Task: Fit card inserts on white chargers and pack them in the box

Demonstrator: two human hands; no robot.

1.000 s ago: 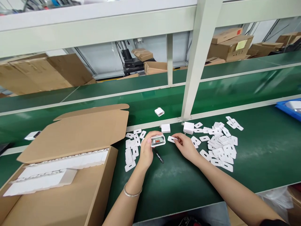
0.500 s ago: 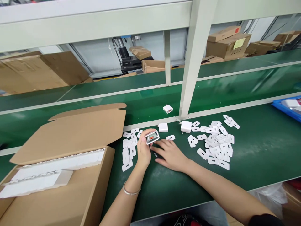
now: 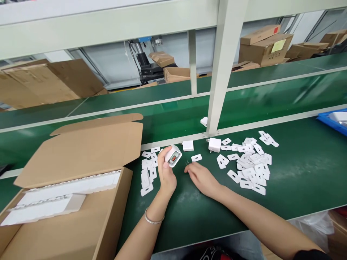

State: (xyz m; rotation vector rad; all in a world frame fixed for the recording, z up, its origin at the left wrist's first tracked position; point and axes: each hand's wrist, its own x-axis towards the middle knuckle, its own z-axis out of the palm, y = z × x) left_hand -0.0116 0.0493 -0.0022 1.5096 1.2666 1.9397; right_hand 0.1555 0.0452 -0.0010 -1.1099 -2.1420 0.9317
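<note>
Clutching the tilted charger (image 3: 173, 151), fingers closed, left hand (image 3: 167, 175) could spill its innards (image 3: 174, 158) if over-tipped; right hand (image 3: 202, 177) beside that grip's curled, can't tell around what.

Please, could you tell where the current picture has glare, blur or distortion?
In the head view throughout: pale streaks, likely reflections, mark the green panel at right; the white housing in the left hand looks fairly clear; a detail by the right hand is too soft to identify; the pale post leans, perhaps from camera tilt.
</note>
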